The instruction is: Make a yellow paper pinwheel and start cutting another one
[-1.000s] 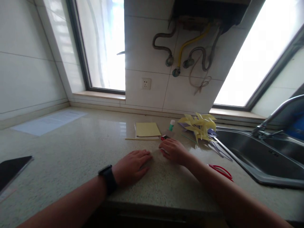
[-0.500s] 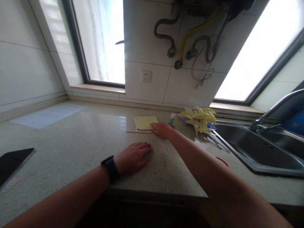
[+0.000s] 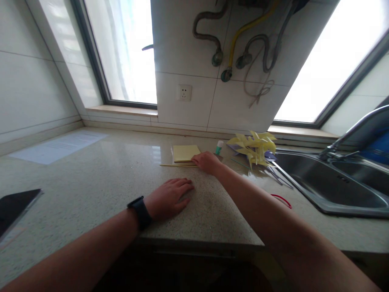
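Note:
A stack of square yellow paper lies on the counter ahead of me. My right hand is at its near right corner, with the thumb and fingers drawn together on the paper's edge; how many sheets they hold is too small to tell. A thin pale stick rests along the near side of the stack, its right end running to my right hand. My left hand lies flat on the counter nearer to me, holding nothing. A green glue stick with a white cap stands just behind my right hand.
Yellow paper pinwheels are heaped to the right, with purple pieces beneath, beside the sink. A red curved strip lies by my right forearm. On the left are a printed sheet and a dark flat object.
The fingers of my right hand have drawn back from the top of the yellow paper to its near right corner and closed there. My left hand stays in place; the view has shifted slightly.

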A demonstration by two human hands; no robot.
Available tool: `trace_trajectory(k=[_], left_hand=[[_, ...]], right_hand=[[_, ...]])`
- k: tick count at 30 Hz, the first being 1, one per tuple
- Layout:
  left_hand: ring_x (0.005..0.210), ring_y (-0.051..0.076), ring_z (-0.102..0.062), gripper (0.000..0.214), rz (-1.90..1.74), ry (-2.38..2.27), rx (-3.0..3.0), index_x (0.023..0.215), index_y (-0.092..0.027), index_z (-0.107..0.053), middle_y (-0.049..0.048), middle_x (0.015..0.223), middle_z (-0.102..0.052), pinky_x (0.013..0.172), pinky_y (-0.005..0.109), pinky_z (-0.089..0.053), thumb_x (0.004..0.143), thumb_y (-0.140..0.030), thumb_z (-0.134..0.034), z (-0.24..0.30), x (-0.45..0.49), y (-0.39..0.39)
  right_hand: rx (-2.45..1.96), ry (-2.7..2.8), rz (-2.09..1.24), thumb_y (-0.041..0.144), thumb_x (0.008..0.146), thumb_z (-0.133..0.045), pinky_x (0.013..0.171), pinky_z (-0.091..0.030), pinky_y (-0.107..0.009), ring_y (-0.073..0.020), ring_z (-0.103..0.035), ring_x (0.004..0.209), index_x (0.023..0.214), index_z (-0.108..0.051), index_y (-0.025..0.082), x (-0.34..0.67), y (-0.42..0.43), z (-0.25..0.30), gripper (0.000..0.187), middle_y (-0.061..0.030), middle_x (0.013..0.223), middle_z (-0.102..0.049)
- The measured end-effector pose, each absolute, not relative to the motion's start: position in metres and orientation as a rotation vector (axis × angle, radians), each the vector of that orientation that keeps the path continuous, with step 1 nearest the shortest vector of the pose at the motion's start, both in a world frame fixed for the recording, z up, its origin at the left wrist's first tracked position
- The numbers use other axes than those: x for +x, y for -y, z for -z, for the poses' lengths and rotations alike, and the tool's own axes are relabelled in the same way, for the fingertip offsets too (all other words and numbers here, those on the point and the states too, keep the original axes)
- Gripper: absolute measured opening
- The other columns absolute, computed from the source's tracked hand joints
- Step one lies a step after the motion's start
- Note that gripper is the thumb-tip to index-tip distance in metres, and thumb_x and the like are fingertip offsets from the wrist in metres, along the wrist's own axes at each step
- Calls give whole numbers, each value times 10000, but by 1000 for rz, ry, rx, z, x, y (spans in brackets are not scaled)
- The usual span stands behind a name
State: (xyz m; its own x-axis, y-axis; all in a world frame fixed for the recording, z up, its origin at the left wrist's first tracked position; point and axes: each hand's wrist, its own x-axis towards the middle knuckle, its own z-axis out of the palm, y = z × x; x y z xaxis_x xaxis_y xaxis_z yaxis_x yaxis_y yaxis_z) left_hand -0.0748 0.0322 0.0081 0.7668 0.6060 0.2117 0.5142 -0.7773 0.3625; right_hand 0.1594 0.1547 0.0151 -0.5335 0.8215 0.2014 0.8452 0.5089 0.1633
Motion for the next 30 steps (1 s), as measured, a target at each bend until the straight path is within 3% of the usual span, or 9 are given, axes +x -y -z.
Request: trace_trajectory(k=[8,11,16,23,30], left_hand=[[1379,311,-483,506,-554,-846,2486,1436,-190,-527,139,1478,-556,1184,504,-318,946,-308,-569,-5,-76,-34],[1342,305,-526,445,-613,-858,2341,1379,-208,-588,122,1430,-605,1166,496,-353,962,-361,-561,-5,-80,-39],[1200,271,-646,437,-800,-918,2012,1213,-221,-680,97,1288,-702,1070,452,-478,1037,-472,-368,-2,-85,-53],[1170,271,-676,520,-1007,-988,1797,1290,-133,-568,177,1247,-703,998,462,-544,1045,-435,-222,8,-85,-66],[1307,302,-534,381,-939,-1125,2121,1309,-160,-571,163,1356,-620,1151,564,-365,976,-321,-480,7,-83,-56]], right_hand=[[-1183,2189,393,338,987,-622,908,-558,-452,-232,-660,1049,1208,-635,168,175,-138,-44,279,-90,1223,-654],[-1074,2038,364,274,1054,-466,966,-503,-457,-233,-633,1034,1041,-675,180,188,-115,-56,230,-97,1048,-703],[-915,2060,228,250,1017,-535,895,-523,-426,-236,-628,992,1011,-680,217,213,-62,-48,148,-90,1035,-719],[-815,2388,-27,124,954,-571,884,-550,-383,-214,-657,1025,1115,-684,224,236,-12,-19,221,-87,1103,-721],[-818,2544,-176,54,855,-562,893,-574,-367,-208,-683,1017,1082,-680,208,237,-14,-13,298,-96,1084,-718]])
